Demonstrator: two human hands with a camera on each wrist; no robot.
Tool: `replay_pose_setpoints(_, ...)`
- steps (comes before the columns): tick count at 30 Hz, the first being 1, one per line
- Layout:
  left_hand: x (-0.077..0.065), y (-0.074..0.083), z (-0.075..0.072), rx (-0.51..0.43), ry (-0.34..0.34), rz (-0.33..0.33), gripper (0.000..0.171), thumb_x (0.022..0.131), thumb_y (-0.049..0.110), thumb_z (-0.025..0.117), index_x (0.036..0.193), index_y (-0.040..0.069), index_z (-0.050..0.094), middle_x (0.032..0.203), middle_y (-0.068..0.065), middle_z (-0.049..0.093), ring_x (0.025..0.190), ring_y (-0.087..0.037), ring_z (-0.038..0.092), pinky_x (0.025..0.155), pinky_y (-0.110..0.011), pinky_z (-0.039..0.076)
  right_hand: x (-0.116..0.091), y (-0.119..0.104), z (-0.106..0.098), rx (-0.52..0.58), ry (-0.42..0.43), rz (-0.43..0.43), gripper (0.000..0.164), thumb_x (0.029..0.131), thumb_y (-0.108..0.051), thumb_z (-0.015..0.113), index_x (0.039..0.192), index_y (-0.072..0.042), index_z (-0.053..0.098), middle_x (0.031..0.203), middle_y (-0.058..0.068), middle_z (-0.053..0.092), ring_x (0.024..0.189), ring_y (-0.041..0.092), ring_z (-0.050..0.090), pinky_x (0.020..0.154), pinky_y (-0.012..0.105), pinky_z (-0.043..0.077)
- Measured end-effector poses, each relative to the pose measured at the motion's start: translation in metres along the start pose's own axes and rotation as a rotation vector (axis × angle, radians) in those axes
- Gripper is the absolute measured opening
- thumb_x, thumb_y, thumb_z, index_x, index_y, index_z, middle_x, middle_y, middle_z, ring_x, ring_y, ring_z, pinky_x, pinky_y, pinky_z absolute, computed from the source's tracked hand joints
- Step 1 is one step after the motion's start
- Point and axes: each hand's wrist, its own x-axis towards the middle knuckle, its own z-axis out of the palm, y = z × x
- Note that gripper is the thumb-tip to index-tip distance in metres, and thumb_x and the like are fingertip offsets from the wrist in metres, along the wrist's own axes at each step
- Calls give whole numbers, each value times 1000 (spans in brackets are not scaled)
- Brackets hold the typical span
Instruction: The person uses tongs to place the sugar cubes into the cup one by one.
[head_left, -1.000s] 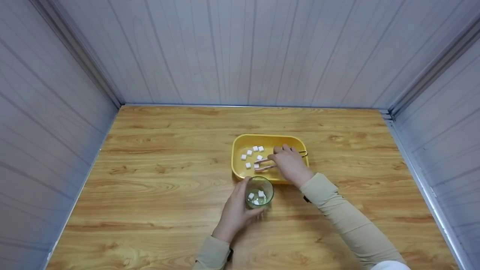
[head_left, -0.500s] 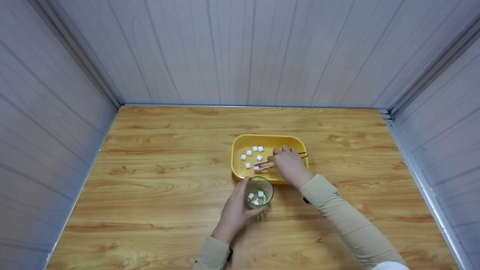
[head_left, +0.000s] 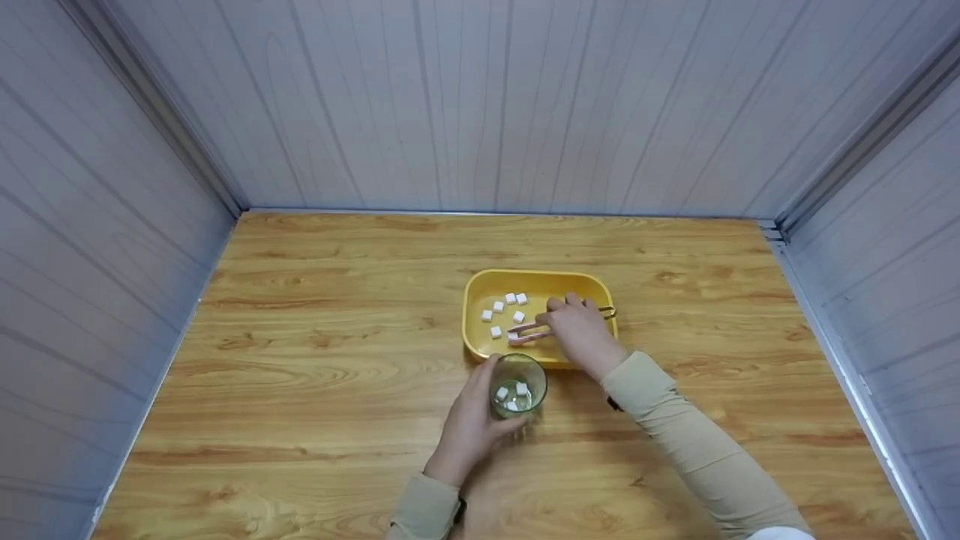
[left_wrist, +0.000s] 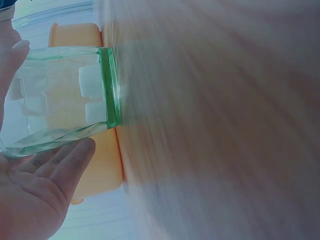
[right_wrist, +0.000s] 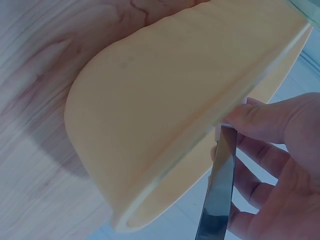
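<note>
While our right grip (head_left: 581, 334) pinches the tongs (right_wrist: 217, 195), let's gently squeeze the cube (head_left: 513, 337) to its left. Our left grip (head_left: 469, 420) clasps the glass (left_wrist: 111, 85).

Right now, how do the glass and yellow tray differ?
The glass is see-through green with a round mouth; the tray is opaque yellow and oblong. The glass is narrower than the tray. The left hand grips the glass; the right hand holds tongs over the tray. Both are open-topped and contain white cubes.
</note>
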Motion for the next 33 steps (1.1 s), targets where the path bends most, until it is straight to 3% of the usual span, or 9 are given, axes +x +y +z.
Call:
replay_pose_setpoints(8, 0, 1, 0, -15, -19, -15, 95, 71, 30, 85, 146, 5, 31, 136, -7, 45, 123, -22, 47, 102, -41, 41, -4, 2, 1, 19, 16, -8, 32, 82, 6, 69, 102, -19, 75, 97, 5, 62, 85, 30, 51, 66, 46, 44)
replay_pose_setpoints(17, 0, 1, -1, -21, -37, -41, 95, 71, 30, 85, 146, 7, 31, 136, -6, 45, 124, -22, 46, 103, -41, 39, -4, 5, -2, 25, -28, 20, 39, 81, 8, 68, 108, -20, 74, 102, 6, 62, 88, 31, 51, 69, 48, 46)
replay_pose_setpoints(33, -1, 2, -2, -8, -15, -12, 94, 72, 31, 85, 146, 7, 32, 137, -10, 46, 123, -25, 48, 101, -43, 41, -13, 14, -11, 55, 1, 51, 33, 82, -2, 72, 110, -20, 73, 105, 4, 62, 91, 31, 52, 74, 51, 49)
